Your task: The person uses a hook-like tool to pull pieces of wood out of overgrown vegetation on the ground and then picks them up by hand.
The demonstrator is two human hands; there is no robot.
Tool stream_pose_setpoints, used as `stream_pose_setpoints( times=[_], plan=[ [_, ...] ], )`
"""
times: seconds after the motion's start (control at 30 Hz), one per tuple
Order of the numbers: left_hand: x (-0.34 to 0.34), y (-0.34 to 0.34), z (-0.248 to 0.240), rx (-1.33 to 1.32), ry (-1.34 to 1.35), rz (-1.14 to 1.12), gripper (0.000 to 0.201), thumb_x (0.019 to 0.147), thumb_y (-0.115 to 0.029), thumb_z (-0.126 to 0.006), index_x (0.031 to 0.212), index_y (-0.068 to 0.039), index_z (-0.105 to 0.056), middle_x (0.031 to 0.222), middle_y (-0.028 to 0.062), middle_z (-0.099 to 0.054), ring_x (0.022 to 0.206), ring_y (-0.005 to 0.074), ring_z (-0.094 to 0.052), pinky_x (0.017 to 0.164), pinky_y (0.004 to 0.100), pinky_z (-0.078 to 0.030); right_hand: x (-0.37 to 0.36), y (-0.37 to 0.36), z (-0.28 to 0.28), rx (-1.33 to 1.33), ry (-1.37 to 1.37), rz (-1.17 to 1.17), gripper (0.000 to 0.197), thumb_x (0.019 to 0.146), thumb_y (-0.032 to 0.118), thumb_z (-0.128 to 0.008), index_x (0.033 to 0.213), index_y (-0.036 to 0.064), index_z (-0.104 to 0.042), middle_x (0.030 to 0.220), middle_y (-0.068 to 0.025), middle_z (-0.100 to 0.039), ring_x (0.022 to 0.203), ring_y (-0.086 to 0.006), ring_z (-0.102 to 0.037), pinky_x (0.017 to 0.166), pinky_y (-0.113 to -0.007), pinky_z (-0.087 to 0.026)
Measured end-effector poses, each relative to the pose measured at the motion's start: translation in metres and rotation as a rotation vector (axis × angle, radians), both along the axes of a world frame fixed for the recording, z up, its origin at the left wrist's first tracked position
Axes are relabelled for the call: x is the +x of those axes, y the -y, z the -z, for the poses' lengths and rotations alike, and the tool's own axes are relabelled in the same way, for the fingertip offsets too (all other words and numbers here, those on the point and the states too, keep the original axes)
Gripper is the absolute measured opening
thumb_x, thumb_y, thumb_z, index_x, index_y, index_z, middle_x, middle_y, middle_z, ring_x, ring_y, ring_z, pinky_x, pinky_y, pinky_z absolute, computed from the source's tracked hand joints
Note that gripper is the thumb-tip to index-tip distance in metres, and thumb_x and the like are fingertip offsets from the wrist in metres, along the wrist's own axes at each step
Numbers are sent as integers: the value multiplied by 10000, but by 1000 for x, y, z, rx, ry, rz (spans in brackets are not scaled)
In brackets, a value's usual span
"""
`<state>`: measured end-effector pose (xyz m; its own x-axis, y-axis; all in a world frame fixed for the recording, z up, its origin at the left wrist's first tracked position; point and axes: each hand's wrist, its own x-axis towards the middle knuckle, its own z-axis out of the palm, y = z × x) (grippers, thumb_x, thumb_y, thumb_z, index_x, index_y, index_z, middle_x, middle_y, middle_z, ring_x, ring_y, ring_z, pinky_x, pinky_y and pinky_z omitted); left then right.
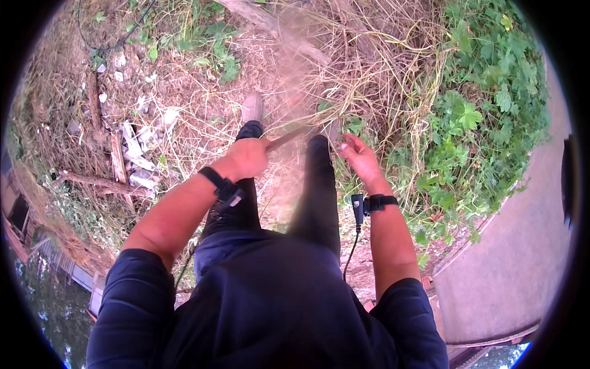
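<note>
My left hand (249, 158) is closed around a narrow brown stick-like tool (287, 138). The tool slants up and to the right, and its far end runs into dry stems in front of my right knee, so I cannot make out its full shape. To the right of that knee is my right hand (361, 158), its fingers loosely curled with a gap between thumb and fingers. No object shows in it. Long dry stems (369, 92) lie tangled just beyond both hands.
Green leafy vines (479, 123) grow at the right, beside a pale paved strip (510, 264). Broken white rubble (141, 144) and wooden sticks (104, 181) lie at the left. A log (276, 27) crosses the far ground, and a black cable (117, 46) curves at the far left.
</note>
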<state>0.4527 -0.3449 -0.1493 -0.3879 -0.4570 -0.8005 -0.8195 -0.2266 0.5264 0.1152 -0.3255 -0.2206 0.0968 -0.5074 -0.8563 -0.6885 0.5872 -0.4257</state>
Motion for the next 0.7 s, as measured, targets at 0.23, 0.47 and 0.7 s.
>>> stream_pose_setpoints(
  times=[0.23,0.47,0.7],
  plan=[
    [25,28,-32,158,136,256,275,834,-163,-476,1000,-33,-652,904,211,-672,870,372,-652,771,461,-517,-22,-10,13,94,-18,143,464,913,190,-608,1338,47,-489,946,-25,-622,821,-101,-618,720,-218,-457],
    [42,46,-32,89,95,128,295,809,-172,-514,996,-6,-670,872,243,-659,854,386,-647,745,444,-516,-9,12,-7,90,133,326,462,914,219,-609,1330,52,-493,970,-45,-620,865,-137,-633,788,-246,-485],
    [170,61,-126,350,115,-504,333,886,-188,-579,1179,-38,-630,795,50,-639,685,119,-578,624,267,-469,5,65,-1,42,44,324,454,918,245,-598,1334,91,-502,964,-36,-625,849,-119,-621,774,-245,-460]
  ],
)
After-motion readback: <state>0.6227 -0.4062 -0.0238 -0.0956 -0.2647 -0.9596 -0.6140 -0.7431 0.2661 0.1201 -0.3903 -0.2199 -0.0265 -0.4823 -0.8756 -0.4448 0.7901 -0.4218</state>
